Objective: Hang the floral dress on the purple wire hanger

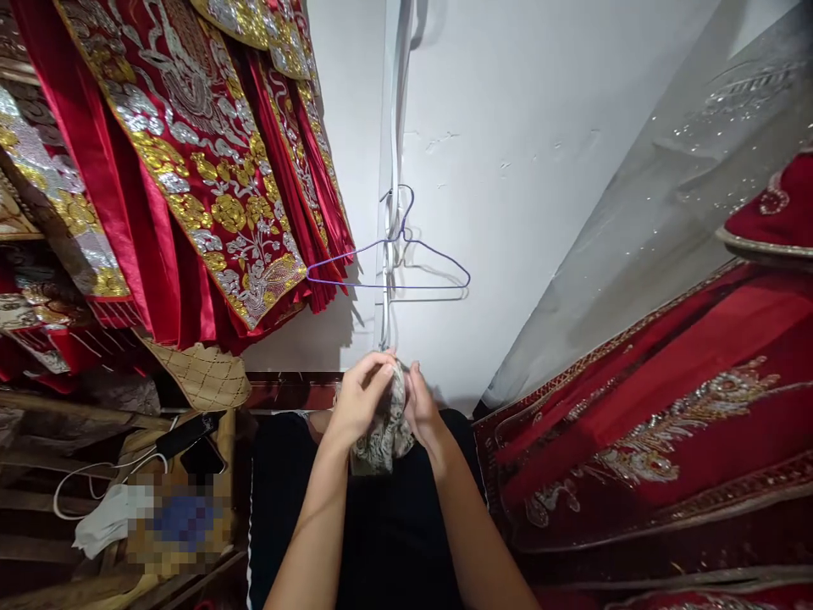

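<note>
My left hand (361, 396) and my right hand (423, 408) are raised together in front of me, both gripping a small bunched piece of pale patterned fabric (385, 439). The cloth hangs down between my palms over my black clothing (374, 534). Just above my fingers a white cable (385, 280) runs down the white wall. An empty purple wire hanger (389, 263) hangs on that cable, above my hands.
Red garments with gold and silver embroidery (190, 161) hang at the upper left. More red embroidered cloth (654, 440) lies at the right under a grey sheer fabric (673, 195). A wooden shelf (76, 411) at the lower left carries a phone, white cords and clutter.
</note>
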### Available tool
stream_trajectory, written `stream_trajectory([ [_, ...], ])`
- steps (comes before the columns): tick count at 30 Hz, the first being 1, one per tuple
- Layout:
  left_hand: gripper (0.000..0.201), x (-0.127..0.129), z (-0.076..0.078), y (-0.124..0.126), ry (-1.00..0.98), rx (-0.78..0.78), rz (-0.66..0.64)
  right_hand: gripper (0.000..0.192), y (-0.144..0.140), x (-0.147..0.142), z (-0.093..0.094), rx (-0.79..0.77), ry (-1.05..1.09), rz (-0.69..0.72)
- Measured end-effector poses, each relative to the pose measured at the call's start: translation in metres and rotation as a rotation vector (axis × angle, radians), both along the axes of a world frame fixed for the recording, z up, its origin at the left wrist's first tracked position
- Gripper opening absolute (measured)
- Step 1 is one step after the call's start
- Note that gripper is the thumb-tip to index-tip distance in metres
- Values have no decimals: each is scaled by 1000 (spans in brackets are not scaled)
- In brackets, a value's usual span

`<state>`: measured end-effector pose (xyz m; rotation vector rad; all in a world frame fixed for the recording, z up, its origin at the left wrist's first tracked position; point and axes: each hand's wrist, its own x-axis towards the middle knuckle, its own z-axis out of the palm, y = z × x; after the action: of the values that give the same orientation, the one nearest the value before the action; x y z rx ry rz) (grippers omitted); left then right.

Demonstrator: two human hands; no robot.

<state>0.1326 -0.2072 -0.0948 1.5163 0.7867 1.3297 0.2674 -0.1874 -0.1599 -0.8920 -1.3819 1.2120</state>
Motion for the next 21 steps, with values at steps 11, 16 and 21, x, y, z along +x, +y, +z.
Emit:
stream_trajectory([
  [11,51,-46,-8,9,484,-46,-257,30,1,22,81,12,-356,597],
  [16,43,-79,-20,30,890,41,-300,24,51,61,123,390,-587,-4],
  [21,23,-107,-3,44,1150,42,-48,47,121,69,123,525,-345,-407],
])
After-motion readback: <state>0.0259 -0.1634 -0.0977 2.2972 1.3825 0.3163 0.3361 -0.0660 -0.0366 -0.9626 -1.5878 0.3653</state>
